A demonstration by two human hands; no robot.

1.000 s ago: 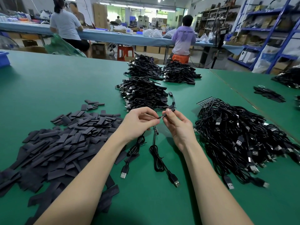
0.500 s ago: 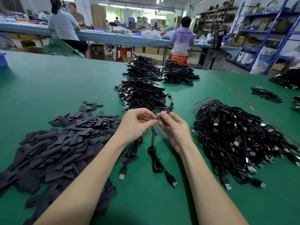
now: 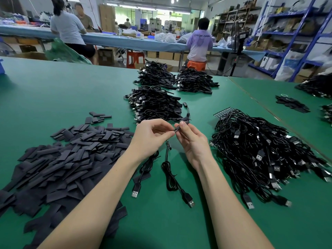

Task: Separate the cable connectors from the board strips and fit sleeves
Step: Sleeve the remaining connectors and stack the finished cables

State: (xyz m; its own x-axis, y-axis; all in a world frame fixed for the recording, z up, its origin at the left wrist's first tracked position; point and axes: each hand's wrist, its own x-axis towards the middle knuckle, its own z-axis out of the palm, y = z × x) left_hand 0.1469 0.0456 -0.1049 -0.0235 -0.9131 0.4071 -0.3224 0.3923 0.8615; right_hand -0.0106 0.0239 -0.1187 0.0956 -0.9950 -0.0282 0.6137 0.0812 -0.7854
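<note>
Green matting covers the long work table (image 3: 53, 90), and beyond its far edge a workshop runs across the top of the frame: a blue bench (image 3: 111, 41) with people standing or seated at it, and blue shelving (image 3: 294, 33) at the upper right. At centre frame both hands meet above the mat. The left hand (image 3: 150, 137) and the right hand (image 3: 193, 142) each pinch, with thumb and fingertips, a small black connector piece (image 3: 177, 129) held between them; what exactly it is stays too small to make out. A sleeved cable end (image 3: 186, 119) rises from behind the right hand's fingers. Two black USB cables (image 3: 168, 175) lie on the mat below the hands, their upper ends hidden under the palms. At the left a broad heap of flat black sleeves (image 3: 68, 159) spreads toward the lower left, partly covered by the left forearm. At the right sits a tangled pile of cables (image 3: 265, 155), with a board strip (image 3: 224, 112) poking out at its top left corner. Behind the hands lie three neater bundles of cables (image 3: 156, 103). More black heaps at the right edge are cut off by the frame.
</note>
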